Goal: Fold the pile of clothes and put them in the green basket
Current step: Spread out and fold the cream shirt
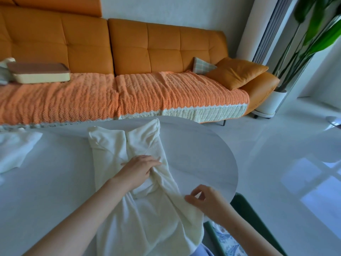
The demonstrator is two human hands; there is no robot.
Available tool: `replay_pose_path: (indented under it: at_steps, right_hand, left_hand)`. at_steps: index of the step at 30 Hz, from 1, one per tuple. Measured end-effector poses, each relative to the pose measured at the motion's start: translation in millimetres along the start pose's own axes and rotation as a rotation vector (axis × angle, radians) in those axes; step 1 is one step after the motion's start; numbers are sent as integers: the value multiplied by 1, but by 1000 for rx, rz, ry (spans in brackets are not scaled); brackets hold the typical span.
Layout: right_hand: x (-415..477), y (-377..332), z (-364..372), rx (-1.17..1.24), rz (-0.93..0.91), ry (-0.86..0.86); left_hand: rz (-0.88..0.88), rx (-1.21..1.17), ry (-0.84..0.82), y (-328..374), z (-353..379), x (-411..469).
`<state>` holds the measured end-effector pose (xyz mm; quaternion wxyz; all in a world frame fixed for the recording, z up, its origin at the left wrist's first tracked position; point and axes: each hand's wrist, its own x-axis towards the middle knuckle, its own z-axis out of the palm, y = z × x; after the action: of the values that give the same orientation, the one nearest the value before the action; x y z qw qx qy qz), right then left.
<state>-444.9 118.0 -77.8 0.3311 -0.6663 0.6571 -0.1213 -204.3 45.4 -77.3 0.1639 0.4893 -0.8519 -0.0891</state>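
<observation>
Cream knit garment (pixel 147 218) lies lengthwise on the white oval table (pixel 193 145), its near corner over the table's right rim. Your left hand (pixel 137 170) presses down on bunched fabric mid-garment, fingers straight. Your right hand (pixel 203 200) pinches the garment's right edge.

Risk: if you pull on that pinch, the bunch under your palm likely sets a crooked fold. The overhang may also drag the knit off the table.

Second white garment (pixel 16 150) lies unfolded on the table's left side.
</observation>
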Motion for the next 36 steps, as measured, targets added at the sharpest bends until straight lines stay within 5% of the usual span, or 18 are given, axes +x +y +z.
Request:
replay_pose_path:
  at_steps: [4, 8, 12, 16, 19, 22, 24, 27, 31, 34, 36]
  right_hand:
    - [-15, -15, 9, 88, 2, -99]
    - [-44, -30, 10, -1, -88, 196]
    - [-59, -33, 29, -252, -404, 435]
    - [-61, -26, 58, -455, -718, 418]
    - [-64, -10, 64, -405, -841, 199]
    - [-70, -10, 42, 160, -579, 66]
    - [-68, -7, 29, 355, -374, 302]
    - [-70, -9, 22, 57, -148, 312]
    - [-72, -12, 38, -143, -153, 197]
    - [-73, -10, 40, -274, -289, 461]
    - [-79, -14, 35, -292, -343, 481]
  left_hand:
    - [-99, 30, 34, 2, -3, 4]
    - [-180, 70, 108, 11, -5, 6]
    - [-194, 51, 166, 9, 1, 2]
    - [-140, 56, 254, -1, 5, -6]
    - [-127, 14, 339, 7, 0, -10]
    - [-104, -39, 277, 21, -4, -14]
    - [-143, -37, 210, 30, -3, -16]
    - [-269, -3, 191, 36, 6, -18]
    - [-419, -143, 227, 45, 18, -18]
    - [-518, -274, 416, 49, 15, -18]
    - [-578, -318, 491, 47, 9, -21]
